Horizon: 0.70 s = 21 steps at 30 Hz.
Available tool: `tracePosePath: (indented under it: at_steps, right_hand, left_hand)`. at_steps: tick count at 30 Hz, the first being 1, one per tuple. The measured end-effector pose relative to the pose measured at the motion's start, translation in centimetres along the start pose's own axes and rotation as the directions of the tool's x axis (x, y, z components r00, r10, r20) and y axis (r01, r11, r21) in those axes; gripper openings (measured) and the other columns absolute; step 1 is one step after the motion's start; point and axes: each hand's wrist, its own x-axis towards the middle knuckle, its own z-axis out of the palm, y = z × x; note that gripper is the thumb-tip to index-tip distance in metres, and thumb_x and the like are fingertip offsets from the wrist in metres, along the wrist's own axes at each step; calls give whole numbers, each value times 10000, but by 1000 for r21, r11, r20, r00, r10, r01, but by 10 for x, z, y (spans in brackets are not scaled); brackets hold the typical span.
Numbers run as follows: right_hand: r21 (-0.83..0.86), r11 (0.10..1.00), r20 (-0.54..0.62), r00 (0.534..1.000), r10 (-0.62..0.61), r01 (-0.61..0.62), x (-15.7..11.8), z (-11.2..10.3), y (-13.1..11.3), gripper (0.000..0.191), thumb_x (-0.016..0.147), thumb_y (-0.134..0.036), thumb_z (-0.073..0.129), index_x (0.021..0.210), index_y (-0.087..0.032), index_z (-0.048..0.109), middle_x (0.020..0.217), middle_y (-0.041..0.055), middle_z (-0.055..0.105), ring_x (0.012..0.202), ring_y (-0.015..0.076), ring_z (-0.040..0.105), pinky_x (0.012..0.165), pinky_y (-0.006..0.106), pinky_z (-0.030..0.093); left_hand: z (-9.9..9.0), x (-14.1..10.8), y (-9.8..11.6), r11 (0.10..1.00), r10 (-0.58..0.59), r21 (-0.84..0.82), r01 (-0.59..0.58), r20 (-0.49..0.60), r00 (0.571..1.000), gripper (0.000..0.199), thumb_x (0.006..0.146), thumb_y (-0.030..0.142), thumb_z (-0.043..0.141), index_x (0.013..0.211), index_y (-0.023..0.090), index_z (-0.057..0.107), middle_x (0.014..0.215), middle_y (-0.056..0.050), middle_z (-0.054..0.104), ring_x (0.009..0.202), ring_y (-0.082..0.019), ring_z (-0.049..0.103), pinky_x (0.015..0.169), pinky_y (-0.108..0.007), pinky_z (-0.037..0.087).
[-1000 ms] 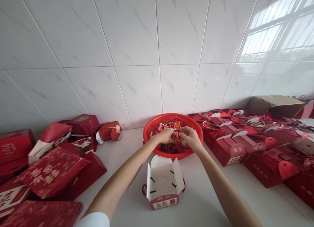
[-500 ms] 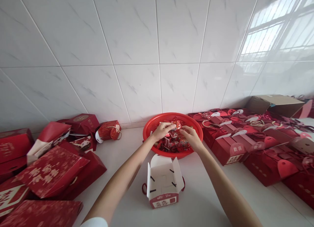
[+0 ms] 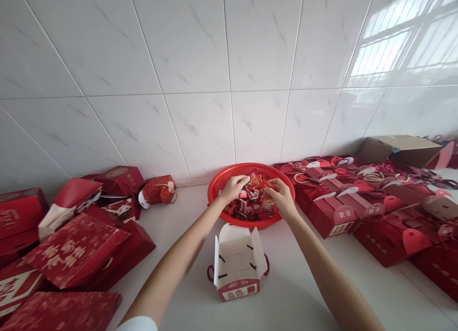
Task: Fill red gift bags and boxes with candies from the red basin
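A round red plastic basket stands against the tiled wall, with many red-wrapped candies in it. Over its left part is my left hand, thumb and fingers pinched; whatever may be between the tips is too small to make out. My right hand is over the right part, its fingers closed on a red-wrapped candy. In front of the basket, an open gift box shows a bare white inside, flaps raised and dark red cords at its sides.
Red gift boxes lie piled on the left, with a small tagged box beside them. Rows of closed red boxes fill the right. An open cardboard box stands behind them.
My hands have moved slightly apart over the basket. The wrapped candy that was between both hands' fingertips is no longer held there by my left hand.
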Motion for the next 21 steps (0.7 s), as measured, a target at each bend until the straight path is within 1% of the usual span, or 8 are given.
tracePosePath:
  at_steps: [4,7,8,10,11,13,17,21]
  right_hand:
    - [29,999,-57,998,-22,23,1,-1,0,350,628,-418,736,807,-232,499,796,37,724,630,218,691,622,353,569]
    - [59,998,-60,998,-28,32,1,-2,2,360,639,-424,737,803,-239,475,792,37,723,641,223,691,649,368,577]
    - [68,997,-57,998,-28,32,2,-2,2,361,639,-422,736,803,-240,472,782,34,720,640,223,690,659,373,578]
    - [85,996,-53,998,-26,30,2,-2,3,360,633,-411,736,802,-241,467,772,30,714,637,220,687,669,376,577]
    - [92,995,-52,998,-25,29,2,-2,4,358,630,-403,734,802,-241,466,771,29,711,637,219,685,671,374,575]
    - [97,995,-54,998,-23,28,2,-2,4,353,627,-389,733,801,-241,463,773,26,707,636,214,681,670,367,570]
    - [67,997,-46,998,-34,37,1,-1,4,334,635,-383,719,802,-243,466,742,14,693,621,208,667,666,365,562]
    - [43,998,-34,998,-45,47,-1,-1,2,304,640,-371,700,827,-244,497,711,6,681,616,204,651,667,363,559]
  left_hand:
    - [-3,0,-2,982,69,179,-55,-76,995,283,795,197,574,1039,168,713,1133,-92,725,992,-220,668,888,-341,534]
    - [-9,-5,1,946,101,287,-152,186,977,307,752,135,559,977,206,754,1034,-42,763,966,-205,686,891,-318,534]
    - [-12,-8,2,932,58,318,-171,335,940,302,736,132,571,949,222,766,996,-24,772,950,-205,693,869,-302,536]
    - [-15,-13,4,892,-88,410,-190,572,816,284,701,155,624,921,248,779,973,-5,778,910,-214,704,802,-276,533]
    - [-15,-15,5,865,-155,459,-203,629,762,287,686,175,651,928,259,781,982,-3,777,891,-220,705,770,-269,525]
    - [-13,-17,7,811,-214,529,-251,667,713,327,666,207,677,970,277,775,1011,-8,771,888,-231,700,740,-263,508]
    - [1,-15,10,687,-223,633,-356,650,726,421,616,220,697,1029,276,755,1117,-82,733,1013,-316,663,797,-333,503]
    - [13,-11,12,608,-281,712,-352,608,743,480,547,180,710,1020,259,745,1005,-120,733,948,-363,666,780,-399,503]
